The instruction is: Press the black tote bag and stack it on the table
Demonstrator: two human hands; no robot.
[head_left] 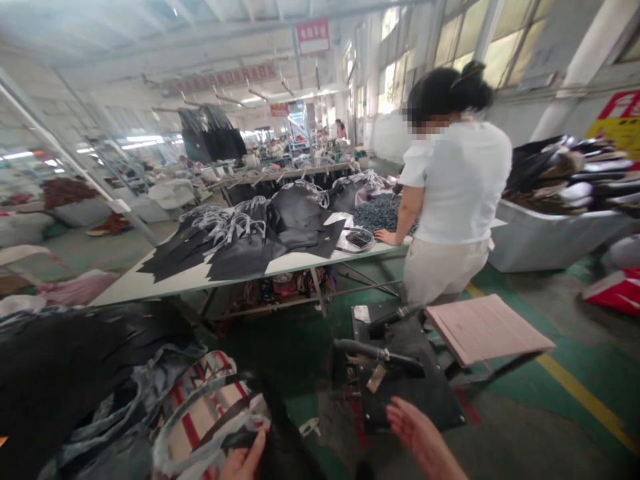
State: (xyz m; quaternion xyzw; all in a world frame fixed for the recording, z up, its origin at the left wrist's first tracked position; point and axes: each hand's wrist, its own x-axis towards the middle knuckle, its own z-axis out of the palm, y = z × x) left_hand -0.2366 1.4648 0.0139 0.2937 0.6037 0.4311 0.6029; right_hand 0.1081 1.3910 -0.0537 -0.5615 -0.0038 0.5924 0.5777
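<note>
Where the left hand (243, 461) sits: at the bottom edge, left of the press (400, 380), thumb laid against a black cloth (285, 447). Its fingers are cut off by the frame, so I cannot tell how far the grip closes.
Black cloth: just left of the press and below it in the picture, running up from the thumb, with clear wrap (200, 433) beside it.
Right hand (417, 433): spread wide and holding nothing, its fingertips just short of the near edge of the press.
Press: black and low on the green floor, with a dark handle (380, 352) lying across its top.
Board (487, 328): pale pink and flat, on an arm at the right side of the press.
Striped bag (200, 397): left of the press, red and white, partly under the wrap.
Dark heap (75, 373): further left of the press, black pieces piled up.
Table (150, 283): beyond the press, white, covered in black cut pieces (240, 257).
Person (457, 193): beyond the press, in a white top, standing at the table with one hand (387, 237) flat on it.
Bin (550, 243): right of the press and beyond it, grey, heaped with dark and pale material.
Hanging garments (210, 137): far beyond the press, black.
</note>
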